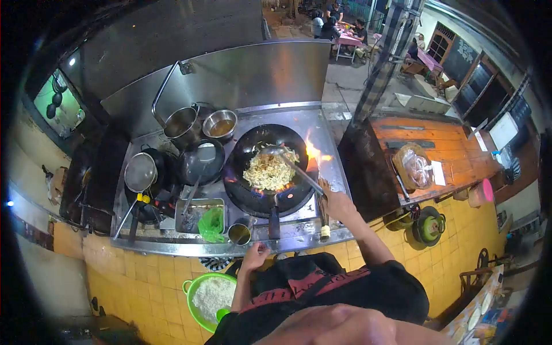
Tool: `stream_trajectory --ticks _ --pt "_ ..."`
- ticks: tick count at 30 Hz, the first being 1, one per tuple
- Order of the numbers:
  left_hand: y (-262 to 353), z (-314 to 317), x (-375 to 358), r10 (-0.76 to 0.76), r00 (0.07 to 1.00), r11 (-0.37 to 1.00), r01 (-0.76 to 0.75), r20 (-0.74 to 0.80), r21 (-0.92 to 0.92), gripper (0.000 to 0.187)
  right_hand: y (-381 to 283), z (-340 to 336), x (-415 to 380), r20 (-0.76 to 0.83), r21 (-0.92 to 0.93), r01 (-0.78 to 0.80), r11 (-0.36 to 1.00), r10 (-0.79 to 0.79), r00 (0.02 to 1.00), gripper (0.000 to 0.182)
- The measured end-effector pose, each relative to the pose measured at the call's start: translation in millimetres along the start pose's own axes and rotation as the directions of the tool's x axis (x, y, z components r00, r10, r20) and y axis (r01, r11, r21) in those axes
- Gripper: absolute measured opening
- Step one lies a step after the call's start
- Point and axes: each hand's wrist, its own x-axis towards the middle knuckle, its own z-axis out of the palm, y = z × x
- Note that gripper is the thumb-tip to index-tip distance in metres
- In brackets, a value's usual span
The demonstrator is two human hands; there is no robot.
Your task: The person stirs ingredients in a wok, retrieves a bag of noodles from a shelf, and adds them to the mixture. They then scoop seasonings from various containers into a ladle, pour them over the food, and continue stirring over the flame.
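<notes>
My right hand (340, 208) is closed around the long handle of a metal ladle (306, 178), whose bowl lies on the food in the black wok (241, 144). The food (270, 172) looks like pale noodles or shredded strips with browner bits on top. Flames (314, 152) rise by the wok's right rim. The wok's handle (274, 221) points toward me. My left hand (255, 257) is curled at the stove's front edge, apart from that handle; whatever its fingers hold, if anything, is hidden. A metal cup (239, 234) stands close by it.
Left of the wok are a smaller black pan (201, 164), a pot (182, 123), a metal bowl (220, 124), a strainer (141, 172) and a tray (187, 218) with a green plastic bag (211, 224). A green tub (191, 299) of rice sits below. Right stands a wooden table (460, 150).
</notes>
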Motion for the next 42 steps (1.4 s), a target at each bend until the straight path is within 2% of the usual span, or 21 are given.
stream_trajectory --ticks 1,3,4,5,7,10,11,12,13,17,19,22,24,28,29,31,33,35,37,40,42 --pt "-8.7 4.2 1.1 0.054 0.998 0.998 -0.054 -0.014 -0.021 0.040 3.7 18.5 0.8 -0.002 -0.001 0.001 1.000 -0.001 1.000 0.032" --pt "-28.1 14.8 10.4 0.107 0.994 0.993 -0.109 -0.029 -0.046 0.040 20.1 77.5 8.8 -0.121 0.148 -0.145 0.978 0.164 0.979 0.029" --pt "-41.6 20.4 17.1 0.090 0.996 0.995 -0.091 -0.025 -0.037 0.040 20.8 94.5 8.9 -0.138 0.307 -0.006 0.952 0.051 0.989 0.024" --pt "-48.7 25.1 19.2 0.073 0.997 0.997 -0.074 -0.019 -0.026 0.040 18.8 110.6 9.2 -0.125 0.392 0.018 0.920 0.034 0.992 0.018" --pt "-31.3 20.0 14.5 0.085 0.996 0.996 -0.085 -0.010 -0.026 0.040 3.0 84.4 5.2 0.309 0.658 -0.335 0.674 0.164 0.937 0.020" --pt "-25.6 18.6 14.4 0.069 0.997 0.997 -0.069 0.018 -0.045 0.040 17.8 33.9 6.2 0.489 0.537 -0.380 0.753 0.089 0.868 0.035" --pt "-25.3 16.3 17.7 0.045 0.998 0.997 -0.043 0.036 -0.066 0.040 18.0 13.9 -2.6 0.484 0.540 -0.376 0.753 0.088 0.871 0.035" --pt "-24.9 14.3 18.1 0.047 0.998 0.997 -0.045 0.035 -0.061 0.040 16.5 -7.4 -14.3 0.288 0.455 -0.095 0.885 -0.045 0.956 0.036" --pt "-22.3 12.7 17.8 0.072 0.997 0.995 -0.070 0.022 -0.072 0.040 19.2 -19.8 -19.3 0.107 0.294 0.180 0.939 -0.220 0.970 0.037" --pt "-6.5 9.0 14.0 0.086 0.996 0.996 -0.086 -0.016 -0.014 0.042 32.4 -25.4 -17.2 0.198 0.079 0.182 0.980 -0.194 0.961 0.033" --pt "3.8 10.0 13.0 0.089 0.996 0.996 -0.089 -0.016 -0.008 0.042 5.4 1.3 -13.2 0.152 0.095 -0.055 0.994 0.040 0.988 0.031" --pt "-10.9 21.2 23.9 0.128 0.992 0.992 -0.128 -0.015 0.013 0.043 -20.7 63.7 -6.8 0.141 0.032 -0.184 0.982 0.178 0.974 0.029" --pt "-3.5 19.3 24.8 0.167 0.986 0.986 -0.166 -0.022 0.029 0.043 -19.8 79.4 -0.2 0.179 0.098 0.046 0.994 -0.064 0.982 0.031" --pt "4.2 15.9 19.1 0.114 0.993 0.993 -0.113 0.014 -0.028 0.042 8.7 -8.1 -3.8 0.160 0.053 0.134 0.990 -0.141 0.977 0.032" --pt "3.8 16.5 19.1 0.119 0.993 0.993 -0.120 -0.007 -0.023 0.042 7.1 -4.6 -3.2 0.160 0.051 0.140 0.989 -0.146 0.976 0.032" --pt "-2.6 17.8 23.1 0.135 0.991 0.991 -0.135 -0.026 -0.017 0.042 -2.5 20.0 -5.6 0.075 -0.126 0.098 0.987 -0.089 0.993 0.032" --pt "-5.5 15.7 20.4 0.144 0.989 0.989 -0.145 -0.031 -0.008 0.043 -9.1 61.7 7.1 0.077 -0.059 -0.002 0.998 0.006 0.997 0.029" --pt "5.7 15.3 17.2 0.062 0.998 0.998 -0.062 0.004 -0.013 0.045 -0.5 89.0 17.1 0.106 0.062 0.079 0.995 -0.086 0.991 0.031" --pt "-13.9 25.4 28.3 0.118 0.992 0.992 -0.120 -0.035 -0.049 0.045 -3.6 33.9 19.4 0.127 0.119 0.053 0.991 -0.068 0.990 0.035" --pt "8.4 22.7 30.0 0.098 0.994 0.994 -0.101 -0.053 -0.047 0.047 -10.1 -51.4 -6.8 0.171 0.027 0.096 0.995 -0.099 0.980 0.037" --pt "37.7 19.4 22.9 -0.121 0.985 0.993 0.122 -0.123 0.004 0.050 3.0 -64.6 -14.0 0.244 -0.007 0.146 0.989 -0.139 0.960 0.037"
